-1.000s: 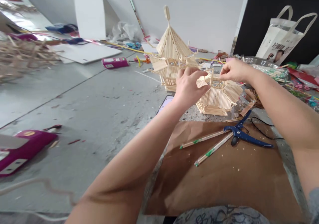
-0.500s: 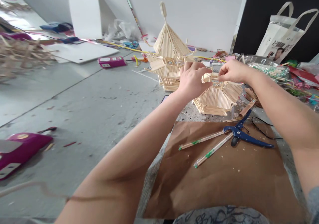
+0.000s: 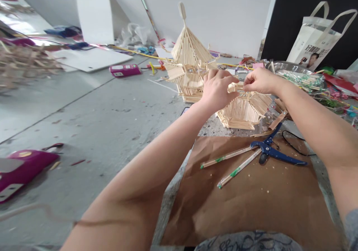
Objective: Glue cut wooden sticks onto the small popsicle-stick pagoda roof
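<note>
Directly ahead stands a small roofed model made of pale wooden sticks, low and many-sided. Over its left upper part reaches my left hand, fingers curved and thumb apart from them; stick work shows in the gap, and whether the fingertips touch it is unclear. On the other side of the model's top, my right hand has its thumb and fingertips pinched together. Anything in that pinch is too small to make out. Behind my left hand rises a taller stick pagoda with a pointed roof and a finial, its lower right part hidden.
Brown paper lies before me, bearing blue-handled cutters and two wrapped chopstick pairs. A metal bowl of wrapped chopsticks sits at right, near a white bag. Magenta power strips lie on the left of the grey floor.
My right hand has shifted very slightly left, toward my left hand. Otherwise the hands, the stick models and the cutters look the same.
</note>
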The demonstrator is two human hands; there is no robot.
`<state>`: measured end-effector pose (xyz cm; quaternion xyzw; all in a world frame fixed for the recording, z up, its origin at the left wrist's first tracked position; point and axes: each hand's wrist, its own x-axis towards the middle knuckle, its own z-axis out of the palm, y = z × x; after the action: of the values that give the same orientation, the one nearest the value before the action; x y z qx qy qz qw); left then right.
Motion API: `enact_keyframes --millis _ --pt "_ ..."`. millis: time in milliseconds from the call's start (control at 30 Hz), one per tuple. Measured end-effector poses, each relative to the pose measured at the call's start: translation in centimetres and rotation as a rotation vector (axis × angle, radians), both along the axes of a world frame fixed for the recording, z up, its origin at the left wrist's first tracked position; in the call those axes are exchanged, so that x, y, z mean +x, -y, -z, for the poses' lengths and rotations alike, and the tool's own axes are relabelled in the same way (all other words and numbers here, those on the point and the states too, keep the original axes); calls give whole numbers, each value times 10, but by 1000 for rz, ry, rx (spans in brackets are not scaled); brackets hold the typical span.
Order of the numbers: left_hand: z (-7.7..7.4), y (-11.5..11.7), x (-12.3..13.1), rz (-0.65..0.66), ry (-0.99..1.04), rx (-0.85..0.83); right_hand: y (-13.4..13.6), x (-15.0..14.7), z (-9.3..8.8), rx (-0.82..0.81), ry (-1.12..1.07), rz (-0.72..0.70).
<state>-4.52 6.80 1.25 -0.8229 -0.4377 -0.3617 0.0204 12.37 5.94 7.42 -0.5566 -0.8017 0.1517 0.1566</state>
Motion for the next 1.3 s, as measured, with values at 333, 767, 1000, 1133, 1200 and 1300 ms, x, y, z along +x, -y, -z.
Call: enact_keyframes --millis 333,767,1000,1133,1200,1300 --pt "-5 -1 8 55 -13 17 -1 -1 -1 16 52 -12" --pt "-7 -3 9 82 -39 41 -3 1 1 24 42 -42" --pt "-2 -10 8 96 -93 132 -1 -1 0 38 78 -46" --pt "1 -13 7 96 -117 190 -1 0 1 59 67 -70" --pt "1 -14 6 93 -125 204 -1 1 2 64 52 -71" --pt "2 -16 6 94 -131 216 -1 1 4 70 25 -72"
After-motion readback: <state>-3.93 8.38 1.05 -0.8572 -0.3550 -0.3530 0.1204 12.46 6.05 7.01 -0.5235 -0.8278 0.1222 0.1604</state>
